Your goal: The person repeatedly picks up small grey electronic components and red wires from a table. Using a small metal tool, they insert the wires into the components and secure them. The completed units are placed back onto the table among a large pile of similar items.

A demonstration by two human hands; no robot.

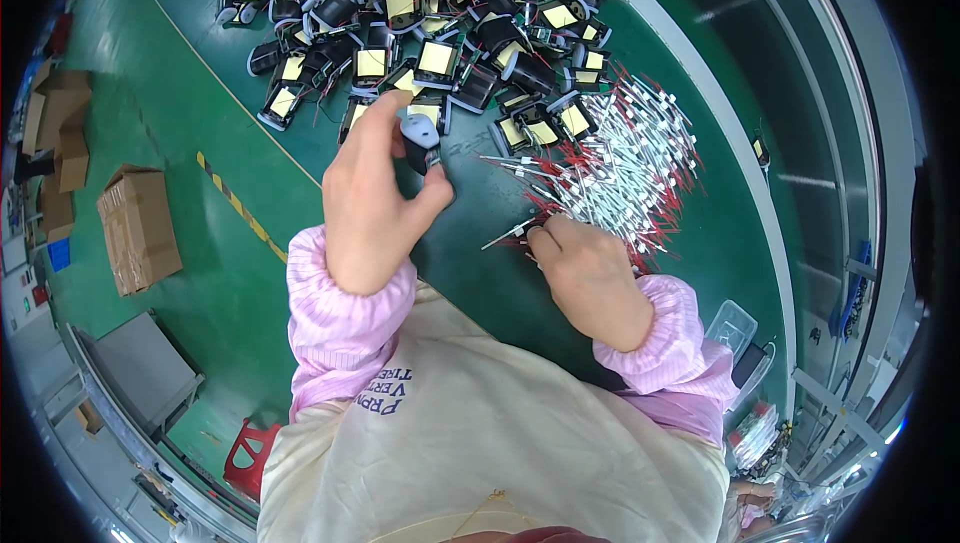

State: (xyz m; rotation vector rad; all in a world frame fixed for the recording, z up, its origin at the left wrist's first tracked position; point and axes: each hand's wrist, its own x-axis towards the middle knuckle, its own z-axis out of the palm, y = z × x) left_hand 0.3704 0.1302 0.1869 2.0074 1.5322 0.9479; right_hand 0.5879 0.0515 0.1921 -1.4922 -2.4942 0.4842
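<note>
My left hand (pixel 372 198) is closed around a small black housing with a pale grey-blue end cap (pixel 419 130). The cap faces up between the thumb and fingers, and the palm hides part of the housing. A thin white piece with red wires (pixel 508 234) sticks out from the pinched fingertips of my right hand (pixel 592 278). That hand rests at the near left edge of a heap of white, red-wired pieces (pixel 630 158). Beyond both hands spreads a large pile of black housings (pixel 437 59) with pale yellow pads, grey caps and loose wires.
A pale raised edge (pixel 745 143) curves along the right of the green work surface. Near my right sleeve lies a clear plastic container (pixel 732 328). On the floor at left stand a cardboard box (pixel 138 233) and a red stool (pixel 248 455).
</note>
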